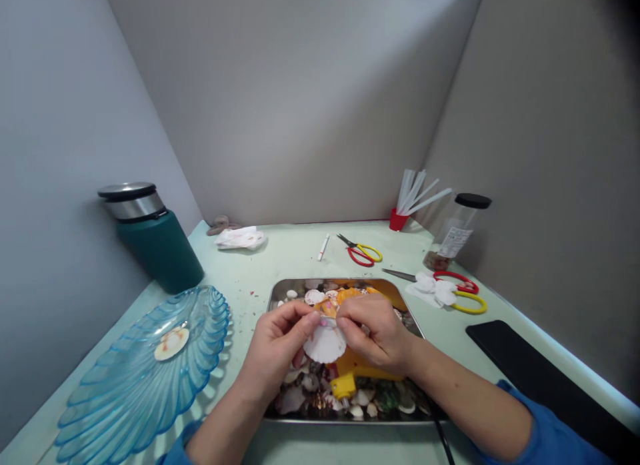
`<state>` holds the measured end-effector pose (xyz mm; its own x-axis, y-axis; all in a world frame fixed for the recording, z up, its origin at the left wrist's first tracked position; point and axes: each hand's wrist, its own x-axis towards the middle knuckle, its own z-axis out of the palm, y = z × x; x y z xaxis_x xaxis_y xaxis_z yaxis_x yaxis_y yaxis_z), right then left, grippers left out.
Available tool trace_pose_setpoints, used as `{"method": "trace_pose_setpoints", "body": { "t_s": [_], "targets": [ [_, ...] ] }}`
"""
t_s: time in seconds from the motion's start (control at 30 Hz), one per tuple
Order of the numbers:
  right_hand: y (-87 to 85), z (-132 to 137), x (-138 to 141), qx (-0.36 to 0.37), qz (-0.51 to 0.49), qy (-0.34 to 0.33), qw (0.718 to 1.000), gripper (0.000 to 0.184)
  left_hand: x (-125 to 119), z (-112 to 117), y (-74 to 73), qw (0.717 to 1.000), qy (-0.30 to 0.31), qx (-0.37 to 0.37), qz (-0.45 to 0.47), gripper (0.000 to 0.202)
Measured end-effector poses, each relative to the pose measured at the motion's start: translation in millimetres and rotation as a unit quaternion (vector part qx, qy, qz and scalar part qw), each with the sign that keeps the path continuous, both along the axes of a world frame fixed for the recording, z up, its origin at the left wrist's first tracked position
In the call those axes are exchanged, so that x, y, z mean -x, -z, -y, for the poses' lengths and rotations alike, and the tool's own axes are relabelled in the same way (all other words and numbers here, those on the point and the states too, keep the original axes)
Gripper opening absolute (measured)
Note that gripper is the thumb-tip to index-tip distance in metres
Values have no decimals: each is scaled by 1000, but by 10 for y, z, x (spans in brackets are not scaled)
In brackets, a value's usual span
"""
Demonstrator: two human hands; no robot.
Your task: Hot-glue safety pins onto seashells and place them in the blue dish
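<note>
While the shell (325, 346) is over the tray (350, 422), its fan edge toward the tray's near side, the left hand (278, 338) and right hand (377, 328) pinch its narrow far end from either side, neither clearly nearer. In the tray beneath lies a glue gun (344, 386); left of the tray, a dish (140, 392).

Pale green table (295, 255) (slightly specked) under tray (350, 422) and dish (135, 392).

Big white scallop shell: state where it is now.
In the head view, the white scallop shell is lower centre, between the left hand and right hand, over the metal tray.
</note>
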<state>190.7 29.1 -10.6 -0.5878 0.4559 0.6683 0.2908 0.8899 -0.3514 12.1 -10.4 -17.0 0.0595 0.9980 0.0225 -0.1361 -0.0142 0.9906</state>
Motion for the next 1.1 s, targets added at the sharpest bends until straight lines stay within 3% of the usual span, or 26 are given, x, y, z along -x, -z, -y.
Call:
{"method": "trace_pose_setpoints", "body": {
  "t_s": [0.2,0.53,0.7,1.1],
  "targets": [
    [-7,-31,0,4,-21,34,999,27,-48,17,-60,999,0,30,-20,28],
    [1,-13,-18,34,-12,9,999,23,-69,1,-93,999,-44,-2,-22,26],
    [2,-14,-9,33,-4,15,999,26,-73,13,-91,999,-34,-29,-21,18],
    [16,-20,-21,51,2,13,999,27,-38,20,-61,1000,-19,5,-19,20]
  ]
}}
